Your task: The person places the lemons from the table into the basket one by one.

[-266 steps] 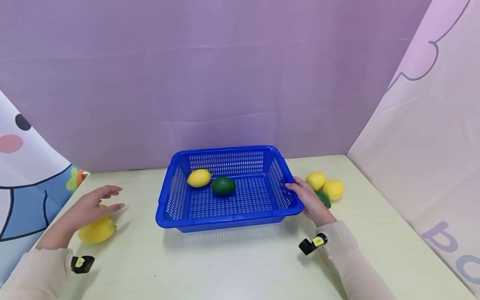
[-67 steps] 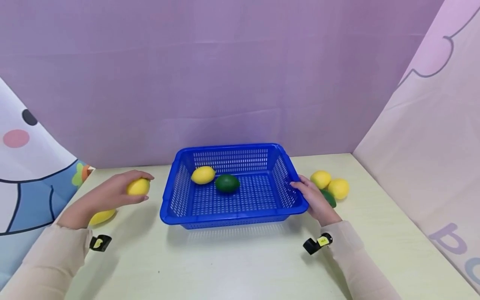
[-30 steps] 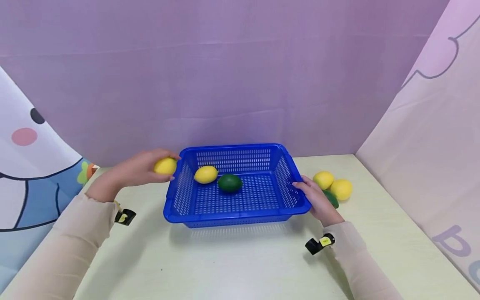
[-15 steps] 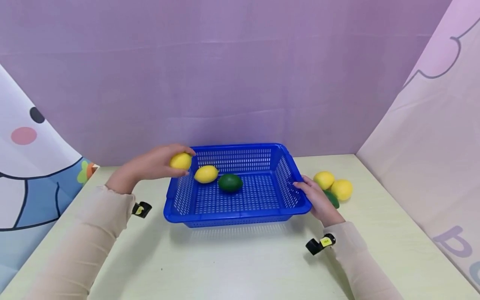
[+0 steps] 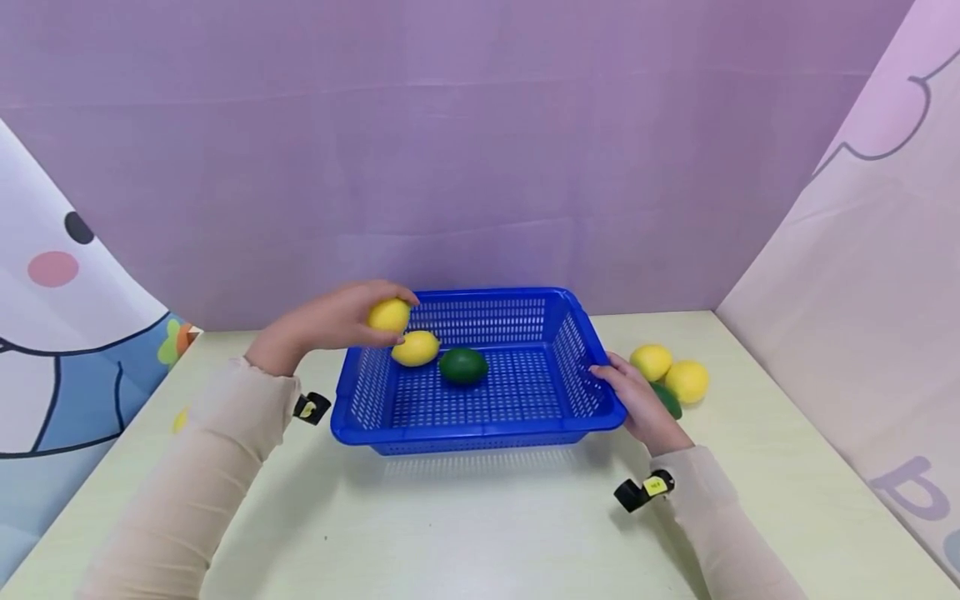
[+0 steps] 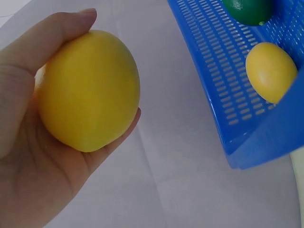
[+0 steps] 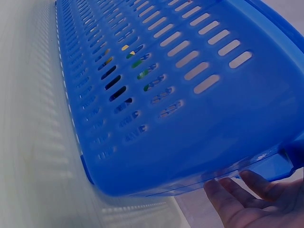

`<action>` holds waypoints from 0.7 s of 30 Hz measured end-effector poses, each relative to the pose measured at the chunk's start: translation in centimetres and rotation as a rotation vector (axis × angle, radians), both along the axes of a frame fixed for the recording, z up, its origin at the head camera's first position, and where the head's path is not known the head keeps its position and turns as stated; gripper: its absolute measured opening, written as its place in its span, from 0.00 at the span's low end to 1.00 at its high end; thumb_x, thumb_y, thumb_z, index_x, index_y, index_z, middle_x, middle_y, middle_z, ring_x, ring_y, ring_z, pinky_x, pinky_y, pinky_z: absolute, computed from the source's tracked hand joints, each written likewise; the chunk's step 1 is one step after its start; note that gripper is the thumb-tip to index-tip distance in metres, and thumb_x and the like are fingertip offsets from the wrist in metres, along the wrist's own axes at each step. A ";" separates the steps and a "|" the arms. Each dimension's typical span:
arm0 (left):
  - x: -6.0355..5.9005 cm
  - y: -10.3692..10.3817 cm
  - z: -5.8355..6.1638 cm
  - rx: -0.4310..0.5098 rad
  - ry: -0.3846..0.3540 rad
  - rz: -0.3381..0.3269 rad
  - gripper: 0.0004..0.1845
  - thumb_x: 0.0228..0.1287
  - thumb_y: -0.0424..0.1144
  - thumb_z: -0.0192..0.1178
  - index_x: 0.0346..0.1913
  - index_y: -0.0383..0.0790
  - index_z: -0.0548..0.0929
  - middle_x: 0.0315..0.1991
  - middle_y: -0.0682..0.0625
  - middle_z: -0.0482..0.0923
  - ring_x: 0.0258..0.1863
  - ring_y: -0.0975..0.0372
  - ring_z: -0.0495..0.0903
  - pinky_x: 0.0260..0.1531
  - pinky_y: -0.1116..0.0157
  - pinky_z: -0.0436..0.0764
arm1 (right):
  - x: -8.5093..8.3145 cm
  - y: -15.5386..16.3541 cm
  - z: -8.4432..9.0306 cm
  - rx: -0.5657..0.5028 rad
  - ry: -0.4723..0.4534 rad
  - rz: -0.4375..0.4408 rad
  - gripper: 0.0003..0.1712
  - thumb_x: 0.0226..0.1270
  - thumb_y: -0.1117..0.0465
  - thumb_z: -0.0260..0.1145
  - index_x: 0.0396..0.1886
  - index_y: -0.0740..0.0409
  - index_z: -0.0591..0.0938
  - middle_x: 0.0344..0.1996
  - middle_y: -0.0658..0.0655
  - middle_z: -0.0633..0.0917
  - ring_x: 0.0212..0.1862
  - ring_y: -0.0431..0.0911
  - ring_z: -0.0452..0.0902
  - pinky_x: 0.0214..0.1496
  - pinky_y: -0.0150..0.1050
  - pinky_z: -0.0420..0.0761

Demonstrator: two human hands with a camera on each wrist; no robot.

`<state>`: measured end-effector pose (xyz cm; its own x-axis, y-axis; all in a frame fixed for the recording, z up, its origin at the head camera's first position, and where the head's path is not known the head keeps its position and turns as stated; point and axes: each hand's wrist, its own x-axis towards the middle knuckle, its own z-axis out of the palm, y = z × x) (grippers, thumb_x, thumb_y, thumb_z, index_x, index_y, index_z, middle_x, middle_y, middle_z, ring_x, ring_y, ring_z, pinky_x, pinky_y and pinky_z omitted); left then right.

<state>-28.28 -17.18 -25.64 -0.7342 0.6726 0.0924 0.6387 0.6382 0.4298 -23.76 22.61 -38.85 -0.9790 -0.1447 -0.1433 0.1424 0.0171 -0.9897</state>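
My left hand [image 5: 396,320] grips a yellow lemon [image 5: 386,312] above the back-left corner of the blue slotted basket [image 5: 480,433]. The left wrist view shows this lemon [image 6: 88,90] cupped between thumb and fingers, with the basket [image 6: 223,80] beside it. Inside the basket lie another yellow lemon [image 5: 416,348] and a dark green fruit [image 5: 463,366]. My right hand [image 5: 613,388] rests against the basket's right rim. Its fingers [image 7: 247,199] lie straight under the lip of the basket wall [image 7: 166,95].
Two yellow lemons [image 5: 651,362] [image 5: 686,381] and a green fruit [image 5: 669,402] lie on the table right of the basket, just behind my right hand. A bit of yellow fruit [image 5: 180,419] shows behind my left sleeve. Purple backdrop behind, printed curtains on both sides.
My left hand has carried the lemon rightward from the table's left side to above the basket's back-left corner. The right hand has stayed at the rim.
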 end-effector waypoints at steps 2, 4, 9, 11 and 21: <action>-0.1 0.3 0.0 -0.003 0.004 -0.002 0.23 0.59 0.40 0.65 0.58 0.44 0.75 0.52 0.46 0.74 0.39 0.55 0.73 0.36 0.63 0.78 | 0.0 0.1 0.0 0.002 -0.002 0.001 0.32 0.75 0.54 0.47 0.72 0.61 0.53 0.53 0.66 0.72 0.43 0.45 0.78 0.46 0.40 0.82; -0.2 0.6 0.1 -0.004 0.010 -0.009 0.23 0.59 0.39 0.65 0.58 0.44 0.74 0.52 0.47 0.74 0.39 0.55 0.73 0.36 0.62 0.78 | 0.1 0.2 0.0 0.004 -0.006 0.000 0.32 0.75 0.53 0.48 0.72 0.60 0.53 0.53 0.65 0.72 0.43 0.45 0.78 0.46 0.40 0.82; -0.4 1.5 0.3 -0.002 0.028 -0.032 0.24 0.59 0.39 0.65 0.58 0.42 0.74 0.50 0.47 0.74 0.39 0.56 0.73 0.36 0.62 0.77 | 0.0 0.6 0.1 0.016 -0.017 0.000 0.34 0.75 0.52 0.48 0.73 0.59 0.51 0.56 0.66 0.70 0.44 0.45 0.77 0.47 0.40 0.82; -0.5 1.8 0.2 -0.009 0.037 -0.033 0.24 0.59 0.40 0.65 0.58 0.43 0.75 0.51 0.47 0.75 0.40 0.56 0.73 0.36 0.61 0.77 | 0.0 0.6 0.2 0.017 -0.017 0.002 0.33 0.75 0.52 0.48 0.73 0.60 0.51 0.56 0.67 0.70 0.44 0.45 0.77 0.47 0.40 0.82; -0.9 3.8 -0.3 -0.008 0.036 -0.073 0.23 0.58 0.41 0.65 0.57 0.44 0.76 0.54 0.48 0.75 0.43 0.55 0.73 0.38 0.61 0.78 | 0.2 0.7 0.0 0.020 -0.001 0.008 0.33 0.75 0.52 0.47 0.73 0.60 0.52 0.56 0.68 0.70 0.45 0.45 0.77 0.48 0.41 0.81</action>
<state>-29.21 -13.34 -25.91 -0.6798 0.7247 0.1125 0.6985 0.5931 0.4004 -23.56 23.31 -38.81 -0.9778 -0.1492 -0.1471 0.1429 0.0383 -0.9890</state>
